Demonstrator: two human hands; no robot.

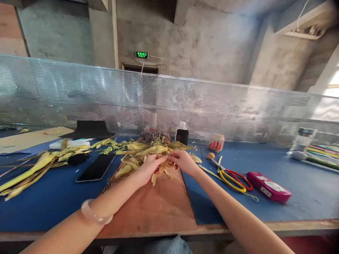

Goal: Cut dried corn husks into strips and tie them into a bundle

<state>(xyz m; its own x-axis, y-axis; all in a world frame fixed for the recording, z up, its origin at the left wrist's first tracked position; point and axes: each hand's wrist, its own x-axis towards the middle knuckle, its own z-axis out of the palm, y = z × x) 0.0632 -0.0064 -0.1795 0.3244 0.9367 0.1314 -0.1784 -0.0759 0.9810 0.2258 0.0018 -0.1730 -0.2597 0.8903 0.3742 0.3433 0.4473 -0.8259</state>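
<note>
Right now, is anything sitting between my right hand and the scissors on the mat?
Nothing visible blocks it. The right hand is on the yellow husk strips, and the scissors lie to its right on the blue mat. Only one thin loose strip lies flat between them.

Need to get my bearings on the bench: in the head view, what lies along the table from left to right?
Long yellow husk strips → black phone → left hand → right hand, both on the yellow husk pile → scissors → pink case → clear bottle.
</note>
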